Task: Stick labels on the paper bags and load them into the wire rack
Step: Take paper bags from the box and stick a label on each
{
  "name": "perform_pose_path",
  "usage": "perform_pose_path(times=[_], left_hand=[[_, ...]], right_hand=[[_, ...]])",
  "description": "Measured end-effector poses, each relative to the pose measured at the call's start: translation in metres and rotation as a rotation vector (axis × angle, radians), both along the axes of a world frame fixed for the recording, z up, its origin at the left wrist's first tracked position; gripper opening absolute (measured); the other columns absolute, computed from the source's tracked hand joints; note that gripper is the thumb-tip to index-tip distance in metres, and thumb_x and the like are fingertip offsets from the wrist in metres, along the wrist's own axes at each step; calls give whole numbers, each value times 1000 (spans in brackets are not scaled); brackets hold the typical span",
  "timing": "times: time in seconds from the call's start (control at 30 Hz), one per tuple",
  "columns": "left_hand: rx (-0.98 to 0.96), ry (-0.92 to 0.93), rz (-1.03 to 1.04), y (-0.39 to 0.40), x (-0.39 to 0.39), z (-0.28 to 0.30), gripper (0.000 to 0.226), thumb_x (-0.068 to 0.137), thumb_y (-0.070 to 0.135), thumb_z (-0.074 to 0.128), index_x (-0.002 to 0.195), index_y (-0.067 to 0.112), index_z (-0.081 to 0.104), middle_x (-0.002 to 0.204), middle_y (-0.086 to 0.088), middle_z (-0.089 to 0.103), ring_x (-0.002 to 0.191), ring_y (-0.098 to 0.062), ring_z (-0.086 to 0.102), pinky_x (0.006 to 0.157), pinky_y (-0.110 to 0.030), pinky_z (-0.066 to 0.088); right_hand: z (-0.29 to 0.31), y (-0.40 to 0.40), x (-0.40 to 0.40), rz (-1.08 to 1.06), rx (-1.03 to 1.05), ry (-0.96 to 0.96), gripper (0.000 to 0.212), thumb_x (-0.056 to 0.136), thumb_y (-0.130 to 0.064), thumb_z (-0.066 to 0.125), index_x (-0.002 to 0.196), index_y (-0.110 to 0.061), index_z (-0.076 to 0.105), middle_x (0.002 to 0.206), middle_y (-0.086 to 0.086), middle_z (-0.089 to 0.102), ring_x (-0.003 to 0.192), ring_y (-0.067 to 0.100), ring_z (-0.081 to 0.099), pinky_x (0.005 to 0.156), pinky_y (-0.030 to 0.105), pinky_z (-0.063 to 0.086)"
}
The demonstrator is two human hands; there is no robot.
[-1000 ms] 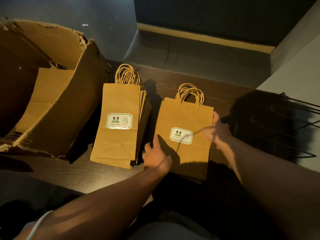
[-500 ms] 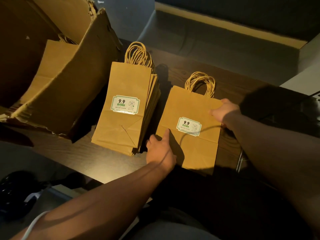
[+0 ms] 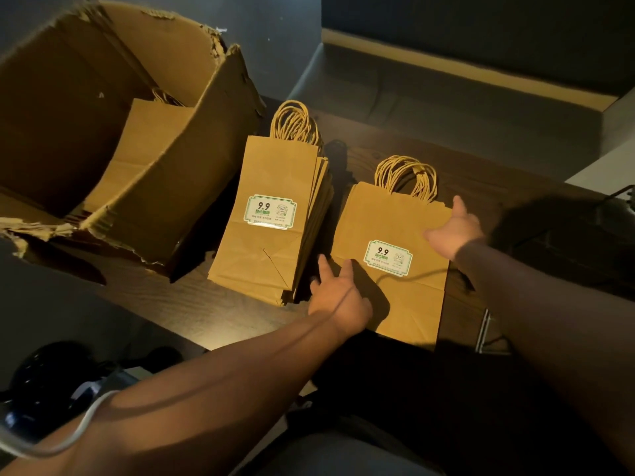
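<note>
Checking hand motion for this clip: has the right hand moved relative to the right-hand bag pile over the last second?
Yes. The right hand has shifted along the pile's right edge toward the handles.

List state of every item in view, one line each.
cardboard box: torn, open, plain bags inside
left stack: flat, top bag labelled
right stack: flat, top bag labelled
left hand: fingers straight, on right stack's left edge
right hand: open, at its right edge
</note>
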State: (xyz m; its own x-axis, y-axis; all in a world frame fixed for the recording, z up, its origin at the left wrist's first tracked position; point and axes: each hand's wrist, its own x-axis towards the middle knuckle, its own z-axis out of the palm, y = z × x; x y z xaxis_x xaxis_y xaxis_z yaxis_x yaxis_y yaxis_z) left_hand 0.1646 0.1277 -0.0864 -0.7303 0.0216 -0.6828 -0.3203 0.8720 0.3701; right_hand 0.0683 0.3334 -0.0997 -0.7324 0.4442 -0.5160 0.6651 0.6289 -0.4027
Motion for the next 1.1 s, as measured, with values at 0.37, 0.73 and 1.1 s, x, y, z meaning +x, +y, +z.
perform_pose_path(times=[0.37,0.73,1.1], left_hand=[[340,465,20,-78,-46,136,63,92,37,65,149,26,42,147,0,45,123,-24,58,103,-39,49],[240,693,147,-305,-136,191,41,94,28,65,134,26,56,124,6,62,93,-17,69,81,-36,59],[-271,81,-740,-394,-215,58,93,80,33,81,155,28,25,148,-9,40,126,-32,51,93,-35,49]], right_hand=[[106,-119,3,375,-168,424,79,88,-24,68,152,-38,24,166,1,4,145,26,32,115,41,34],[182,-330,-28,709,-222,731,53,91,-23,65,139,-34,45,125,-10,52,106,3,53,84,16,46],[125,-427,-56,852,224,454,27,98,-31,43,109,-27,67,102,-5,68,96,17,60,84,35,51]])
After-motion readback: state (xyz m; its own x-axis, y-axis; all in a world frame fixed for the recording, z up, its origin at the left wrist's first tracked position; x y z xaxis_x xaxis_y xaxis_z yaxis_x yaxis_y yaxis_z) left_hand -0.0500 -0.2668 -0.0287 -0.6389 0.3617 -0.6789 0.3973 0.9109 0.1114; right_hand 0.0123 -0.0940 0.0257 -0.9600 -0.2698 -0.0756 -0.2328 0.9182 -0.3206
